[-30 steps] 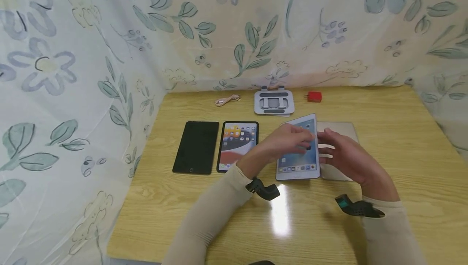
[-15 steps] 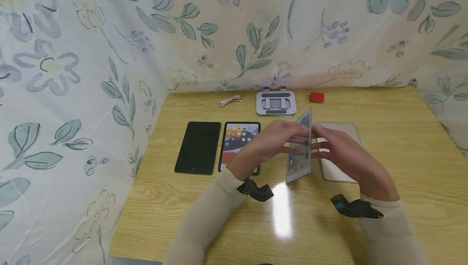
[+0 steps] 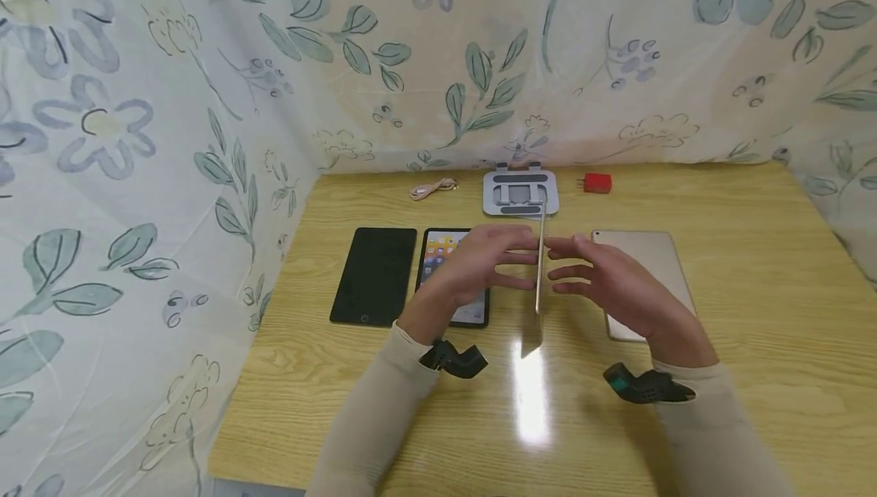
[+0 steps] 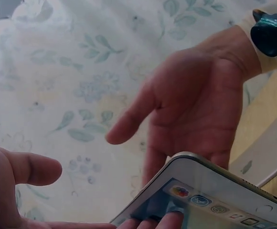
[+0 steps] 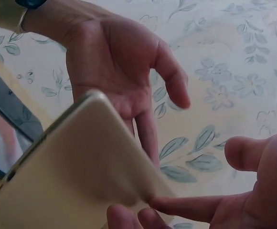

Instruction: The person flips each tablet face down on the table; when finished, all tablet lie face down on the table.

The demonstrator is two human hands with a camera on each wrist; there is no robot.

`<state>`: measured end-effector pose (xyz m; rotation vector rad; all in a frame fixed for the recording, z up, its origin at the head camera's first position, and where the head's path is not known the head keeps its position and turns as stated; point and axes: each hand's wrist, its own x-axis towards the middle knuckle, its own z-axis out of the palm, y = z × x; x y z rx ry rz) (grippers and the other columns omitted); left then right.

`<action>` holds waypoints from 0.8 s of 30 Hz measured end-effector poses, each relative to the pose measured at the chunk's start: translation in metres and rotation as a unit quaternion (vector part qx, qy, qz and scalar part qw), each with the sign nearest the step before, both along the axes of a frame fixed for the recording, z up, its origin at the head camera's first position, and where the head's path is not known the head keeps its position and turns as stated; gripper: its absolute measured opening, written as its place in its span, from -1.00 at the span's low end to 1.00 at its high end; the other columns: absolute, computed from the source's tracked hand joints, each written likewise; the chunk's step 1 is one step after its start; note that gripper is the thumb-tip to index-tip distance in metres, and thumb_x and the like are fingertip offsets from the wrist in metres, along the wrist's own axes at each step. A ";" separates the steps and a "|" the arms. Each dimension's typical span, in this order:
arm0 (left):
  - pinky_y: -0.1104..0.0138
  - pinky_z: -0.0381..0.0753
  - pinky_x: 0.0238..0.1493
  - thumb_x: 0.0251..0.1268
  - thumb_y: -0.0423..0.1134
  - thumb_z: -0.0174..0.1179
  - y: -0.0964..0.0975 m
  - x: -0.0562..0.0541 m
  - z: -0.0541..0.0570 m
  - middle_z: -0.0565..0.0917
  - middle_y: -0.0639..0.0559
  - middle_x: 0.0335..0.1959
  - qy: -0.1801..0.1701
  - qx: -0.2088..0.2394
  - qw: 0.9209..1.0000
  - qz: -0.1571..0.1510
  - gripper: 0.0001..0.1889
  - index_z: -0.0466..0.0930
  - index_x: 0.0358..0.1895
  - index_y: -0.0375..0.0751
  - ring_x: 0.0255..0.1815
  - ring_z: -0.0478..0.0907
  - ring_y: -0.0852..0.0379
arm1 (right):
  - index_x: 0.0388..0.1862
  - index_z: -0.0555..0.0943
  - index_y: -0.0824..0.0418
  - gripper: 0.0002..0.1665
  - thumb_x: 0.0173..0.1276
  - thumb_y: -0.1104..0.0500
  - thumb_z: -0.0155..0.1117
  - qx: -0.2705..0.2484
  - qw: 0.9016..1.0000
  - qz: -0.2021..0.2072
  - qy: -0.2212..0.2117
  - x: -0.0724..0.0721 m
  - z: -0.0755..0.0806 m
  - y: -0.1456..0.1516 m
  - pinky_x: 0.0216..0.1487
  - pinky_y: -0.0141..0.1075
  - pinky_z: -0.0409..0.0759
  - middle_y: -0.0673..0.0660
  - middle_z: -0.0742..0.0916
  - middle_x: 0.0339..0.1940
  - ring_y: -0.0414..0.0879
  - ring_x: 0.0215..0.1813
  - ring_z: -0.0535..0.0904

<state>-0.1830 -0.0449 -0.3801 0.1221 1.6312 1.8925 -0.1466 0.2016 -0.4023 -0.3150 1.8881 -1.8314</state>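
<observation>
The tablet point(image 5: 71, 167) has turned edge-on and shifted left between both hands point(image 3: 473, 265) point(image 3: 620, 276), whose extended fingers touch its opposite faces

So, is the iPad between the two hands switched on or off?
The iPad is on: coloured app icons show on its face in the left wrist view.

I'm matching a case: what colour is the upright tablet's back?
Gold; the tablet's back shows best in the right wrist view.
</observation>
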 end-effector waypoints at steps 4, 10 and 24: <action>-0.05 0.84 0.22 0.78 -0.11 0.09 -0.012 0.000 -0.005 0.53 -0.31 0.55 0.003 -0.004 1.000 0.003 -0.47 0.45 0.57 -0.37 0.56 0.52 -0.28 | 0.71 0.21 0.46 -0.06 0.84 -0.31 -0.24 0.027 0.999 0.001 -0.022 -0.002 -0.012 0.000 0.37 -0.35 0.70 0.42 0.34 0.69 0.25 0.53 0.50; -0.01 0.81 0.26 0.77 -0.11 0.05 -0.028 0.001 -0.017 0.60 -0.28 0.43 -0.008 -0.018 1.000 0.024 -0.52 0.55 0.44 -0.43 0.48 0.56 -0.27 | 0.74 0.10 0.50 0.00 0.83 -0.34 -0.27 0.081 0.995 -0.008 -0.057 -0.004 -0.036 0.006 0.58 -0.03 0.59 0.51 0.29 0.72 0.45 0.63 0.38; 0.21 0.83 0.00 0.77 -0.13 0.05 -0.035 0.001 -0.049 0.64 -0.16 0.20 -0.042 -0.019 0.997 0.063 -0.57 0.57 0.33 -0.45 0.10 0.63 -0.03 | 0.72 0.11 0.53 -0.01 0.84 -0.30 -0.19 0.116 0.989 -0.029 -0.082 -0.002 -0.051 0.016 0.67 0.06 0.47 0.50 0.27 0.75 0.43 0.69 0.32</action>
